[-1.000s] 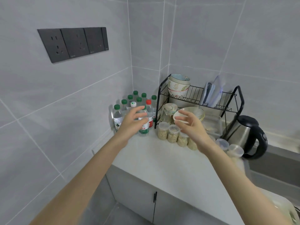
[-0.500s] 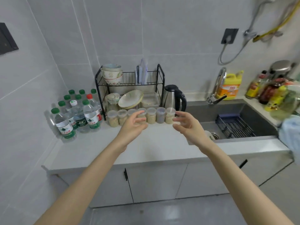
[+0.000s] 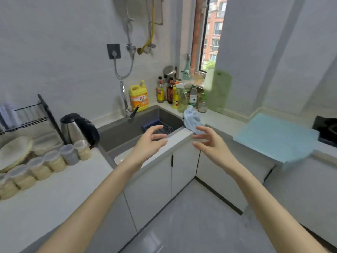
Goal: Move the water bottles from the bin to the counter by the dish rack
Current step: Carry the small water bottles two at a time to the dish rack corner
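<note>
Water bottles and their bin are lying outside this view, so both the left hand (image 3: 151,141) and right hand (image 3: 209,141), hovering empty and loosely spread right of the dish rack (image 3: 36,114), are best kept apart, ready for gripping one bottle each.

No text can be read with certainty. The yellow detergent jug (image 3: 138,96), standing just right of the faucet (image 3: 124,99), carries an orange label with a small red-and-white mark; its characters are too blurred to read. The sauce bottles (image 3: 165,91), farther right of the faucet, bear yellow and red labels with illegible print. The clear green-capped bottle (image 3: 193,96) beside them has a white-and-green label, also unreadable. No numbers or signs are legible elsewhere.
</note>
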{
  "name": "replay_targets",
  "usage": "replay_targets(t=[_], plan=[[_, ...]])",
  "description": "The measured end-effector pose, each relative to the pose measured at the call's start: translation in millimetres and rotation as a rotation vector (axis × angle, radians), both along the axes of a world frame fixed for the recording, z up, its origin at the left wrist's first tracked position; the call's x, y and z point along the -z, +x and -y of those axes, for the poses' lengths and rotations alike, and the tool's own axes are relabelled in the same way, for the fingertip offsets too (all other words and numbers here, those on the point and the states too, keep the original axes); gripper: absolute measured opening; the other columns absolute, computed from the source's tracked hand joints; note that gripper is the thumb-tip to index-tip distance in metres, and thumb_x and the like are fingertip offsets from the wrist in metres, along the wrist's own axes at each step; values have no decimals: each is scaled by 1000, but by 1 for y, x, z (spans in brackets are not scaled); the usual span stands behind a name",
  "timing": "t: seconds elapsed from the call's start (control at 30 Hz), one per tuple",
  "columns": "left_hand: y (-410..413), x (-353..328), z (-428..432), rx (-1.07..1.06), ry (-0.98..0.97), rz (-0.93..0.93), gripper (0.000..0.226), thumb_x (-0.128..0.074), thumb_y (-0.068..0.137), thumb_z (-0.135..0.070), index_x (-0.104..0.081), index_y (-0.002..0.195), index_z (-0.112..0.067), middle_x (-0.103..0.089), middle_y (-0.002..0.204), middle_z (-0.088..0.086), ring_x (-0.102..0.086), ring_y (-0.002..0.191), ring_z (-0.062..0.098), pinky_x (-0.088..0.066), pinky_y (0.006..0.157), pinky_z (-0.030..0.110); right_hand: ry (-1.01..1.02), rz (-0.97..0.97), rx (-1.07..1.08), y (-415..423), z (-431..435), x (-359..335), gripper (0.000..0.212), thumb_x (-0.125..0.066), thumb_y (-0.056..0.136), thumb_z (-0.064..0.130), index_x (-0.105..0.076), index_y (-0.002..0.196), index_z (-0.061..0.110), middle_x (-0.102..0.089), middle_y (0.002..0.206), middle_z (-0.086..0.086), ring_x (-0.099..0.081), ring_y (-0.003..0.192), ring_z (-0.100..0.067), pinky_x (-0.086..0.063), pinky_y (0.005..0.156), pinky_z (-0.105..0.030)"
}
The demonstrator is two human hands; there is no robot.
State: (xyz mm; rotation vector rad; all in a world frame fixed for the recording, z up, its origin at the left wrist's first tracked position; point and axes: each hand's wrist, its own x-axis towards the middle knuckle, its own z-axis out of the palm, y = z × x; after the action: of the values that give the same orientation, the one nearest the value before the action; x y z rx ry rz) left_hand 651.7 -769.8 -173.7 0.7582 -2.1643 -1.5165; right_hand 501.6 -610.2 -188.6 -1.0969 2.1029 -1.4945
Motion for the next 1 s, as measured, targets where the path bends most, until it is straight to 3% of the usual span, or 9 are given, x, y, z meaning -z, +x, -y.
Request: replay_targets(t=[0.27, 0.37, 0.47, 1.0], plan=[[-170, -4, -144, 306, 6, -55, 48, -61, 92, -20, -44, 136, -29, -61, 122, -3, -59, 105, 8, -49, 86, 28, 8, -51, 326, -112, -189, -7, 50, -64, 91, 21, -45, 136, 30, -63, 118, 6, -64, 99, -15, -52, 88, -30], [-231, -4, -211, 414, 23, -66, 47, -60, 92, -19, -44, 135, -30, -61, 123, -3, -59, 99, 4, -50, 88, 31, -16, -40, 437, -147, -267, -10, 49, -64, 91, 18, -46, 136, 28, -63, 119, 4, -64, 100, -18, -51, 84, -24], [-284, -5, -277, 517, 37, -57, 48, -61, 91, -21, -45, 134, -33, -62, 122, -6, -60, 108, 8, -50, 93, 35, -26, -36, 541, -175, -340, -13, 48, -63, 92, 17, -45, 135, 28, -62, 120, 4, -63, 102, -15, -49, 78, -18], [-504, -25, -562, 1024, 59, -91, 47, -61, 91, -16, -47, 133, -31, -64, 118, -5, -62, 109, 13, -51, 95, 37, -14, -64, 1079, -283, -613, -26, 50, -63, 91, 15, -45, 136, 28, -60, 124, 9, -63, 96, -5, -47, 74, -14]])
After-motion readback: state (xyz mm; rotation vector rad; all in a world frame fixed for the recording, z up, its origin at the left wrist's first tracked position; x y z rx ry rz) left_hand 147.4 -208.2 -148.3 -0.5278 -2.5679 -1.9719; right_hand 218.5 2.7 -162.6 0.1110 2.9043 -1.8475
